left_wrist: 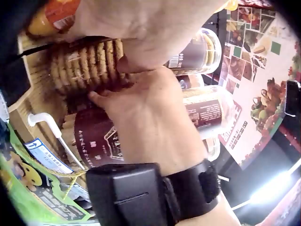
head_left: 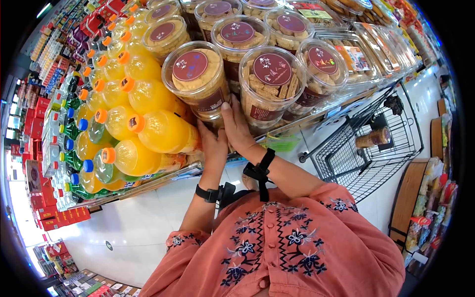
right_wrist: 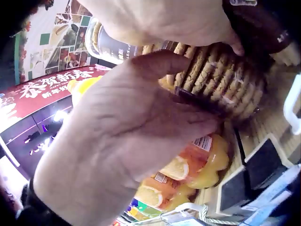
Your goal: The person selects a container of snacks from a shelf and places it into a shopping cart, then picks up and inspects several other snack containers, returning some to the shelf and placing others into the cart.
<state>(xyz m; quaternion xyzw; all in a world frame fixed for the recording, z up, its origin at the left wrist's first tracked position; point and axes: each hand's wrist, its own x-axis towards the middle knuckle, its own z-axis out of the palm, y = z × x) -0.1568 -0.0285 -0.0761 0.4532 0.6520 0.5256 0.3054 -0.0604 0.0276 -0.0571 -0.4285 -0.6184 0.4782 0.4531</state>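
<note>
- Your left hand [head_left: 213, 146] and right hand [head_left: 238, 128] both grip the lower wall of the cookie jar [head_left: 198, 83].
- Locate the jar just to the right of the orange drink bottles [head_left: 166, 131].
- Expect moderate weight, stiff thin plastic and a slick surface; the cookies probably crumble if jolted.
- Support it low, one palm per side; avoid lifting by the lid.
- Maroon lid label [head_left: 190, 66]: lettering too small for you to read.
- Red banner [right_wrist: 51, 94], upper left of the bottles in the right wrist view: "恭贺新春", "HAPPY NEW YEAR".
</note>
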